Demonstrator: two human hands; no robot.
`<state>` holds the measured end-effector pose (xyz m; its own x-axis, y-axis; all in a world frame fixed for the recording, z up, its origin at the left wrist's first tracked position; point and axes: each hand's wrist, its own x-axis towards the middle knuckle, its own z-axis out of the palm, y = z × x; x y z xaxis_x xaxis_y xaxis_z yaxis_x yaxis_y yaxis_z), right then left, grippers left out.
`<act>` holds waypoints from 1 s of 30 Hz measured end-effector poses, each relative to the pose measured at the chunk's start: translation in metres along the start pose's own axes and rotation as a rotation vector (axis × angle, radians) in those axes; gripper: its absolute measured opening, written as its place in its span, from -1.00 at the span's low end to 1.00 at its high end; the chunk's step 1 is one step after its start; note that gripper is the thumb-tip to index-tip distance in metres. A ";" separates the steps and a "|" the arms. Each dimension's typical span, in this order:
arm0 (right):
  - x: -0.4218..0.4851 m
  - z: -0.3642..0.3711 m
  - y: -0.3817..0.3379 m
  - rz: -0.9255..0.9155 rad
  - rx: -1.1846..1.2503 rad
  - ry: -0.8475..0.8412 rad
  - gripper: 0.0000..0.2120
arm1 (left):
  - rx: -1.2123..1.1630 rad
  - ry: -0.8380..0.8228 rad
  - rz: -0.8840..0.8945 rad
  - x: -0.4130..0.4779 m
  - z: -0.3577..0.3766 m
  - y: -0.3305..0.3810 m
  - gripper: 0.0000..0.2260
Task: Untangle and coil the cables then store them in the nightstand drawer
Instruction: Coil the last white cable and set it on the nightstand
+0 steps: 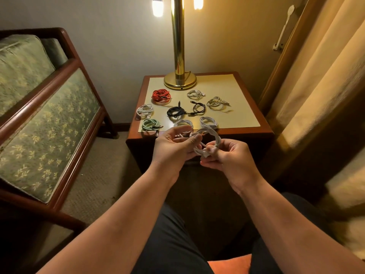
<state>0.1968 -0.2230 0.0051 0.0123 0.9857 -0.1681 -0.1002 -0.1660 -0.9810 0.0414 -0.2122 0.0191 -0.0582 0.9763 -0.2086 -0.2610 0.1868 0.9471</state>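
**Item: white cable** (207,131), in hand. It is wound into a small loop and held in the air just in front of the nightstand's front edge, at 6 o'clock from the lamp.

**Left hand** (175,147): fingers curled round the loop's 9 o'clock side, holding the turns together.

**Right hand** (231,157): thumb and fingers pinch the loop at about 5 o'clock, apparently where the free end is. The plug itself is hidden.

**Nightstand** (246,130), top, counted with the lamp (180,81) at 12 o'clock:
- red coil (161,95), 11 o'clock
- white coil (195,94), 1 o'clock
- beige coil (217,103), 2 o'clock
- dark coil (175,112) and thin black coil (198,107), centre, just beside each other
- second white coil (145,110), 9 o'clock, at the left edge
- mint coil (151,124), 7 o'clock, with its plug at the front edge
- two more white coils (183,123) (208,122), 6 and 5 o'clock, near the front edge

**Drawer:** cannot be made out. The front is in shadow behind the hands.

**Status (judgement):** coiling is nearly done, and no cable appears stored yet.

**Hazards (judgement):**
- If the pinch slackens before the end is tucked, the stiff turns would likely spring open.
- The hands work close to the front coils, so a stray wrist could sweep the mint coil or the near white coils off the edge.
- Opening the drawer takes one hand, leaving the loop held by the other alone.
- Coils piled loose in the drawer could snag by their plugs and tangle again.
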 end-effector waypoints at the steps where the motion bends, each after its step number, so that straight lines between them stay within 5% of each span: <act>1: 0.001 0.000 0.000 0.003 0.011 0.022 -0.91 | 0.030 -0.001 0.030 -0.001 0.001 0.000 -0.59; 7: -0.001 0.001 -0.003 -0.044 0.017 0.142 -0.95 | 0.099 -0.120 0.002 -0.001 0.003 0.005 -0.41; 12: -0.006 0.002 -0.006 -0.059 0.083 0.103 -0.93 | -0.081 -0.193 -0.090 -0.001 -0.001 0.010 -0.41; 20: -0.006 0.001 -0.012 -0.026 0.124 0.039 -0.93 | -0.133 -0.115 -0.069 0.000 0.002 0.014 -0.42; 22: -0.003 -0.003 -0.014 -0.001 0.098 0.012 -0.91 | 0.008 -0.126 0.037 -0.003 -0.002 0.014 -0.41; 26: 0.003 -0.012 -0.014 0.125 0.025 -0.067 -0.86 | 0.750 -0.148 0.501 -0.007 -0.007 0.006 -0.40; 30: 0.007 -0.020 -0.014 0.196 0.010 -0.122 -0.85 | 0.908 -0.223 0.596 -0.007 -0.008 0.007 -0.39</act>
<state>0.2179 -0.2148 0.0153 -0.1287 0.9308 -0.3422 -0.0990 -0.3554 -0.9294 0.0318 -0.2189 0.0254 0.2594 0.9173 0.3020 0.5597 -0.3976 0.7271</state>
